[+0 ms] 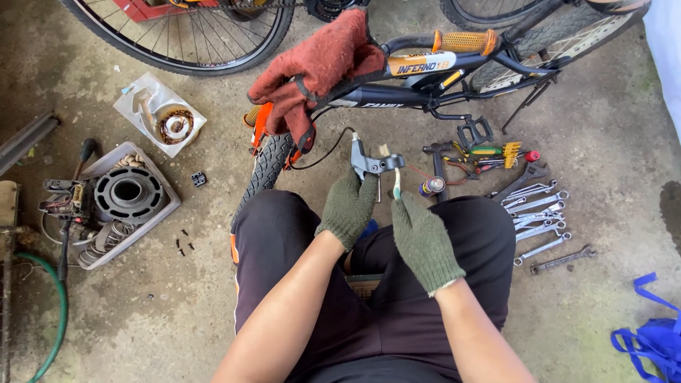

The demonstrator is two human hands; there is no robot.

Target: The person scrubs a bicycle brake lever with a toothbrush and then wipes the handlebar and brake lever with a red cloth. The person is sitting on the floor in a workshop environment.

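A bicycle repair workshop is showing here: a small black bicycle (pixel 425 78) is lying on the stained concrete floor (pixel 170 312), a row of wrenches (pixel 539 213) is lying beside it, and trays of motor parts (pixel 128 198) are sitting nearby.

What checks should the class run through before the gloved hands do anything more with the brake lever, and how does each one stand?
1. Left hand grips the brake lever: ok.
2. Right hand pinches the small thin tool at the lever clamp: ok.
3. Both hands gloved: ok.
4. Brake cable runs from the lever toward the bicycle: ok.
5. Spanners laid out on the right: ok.
6. Clamp bolt tight or loose: cannot tell.
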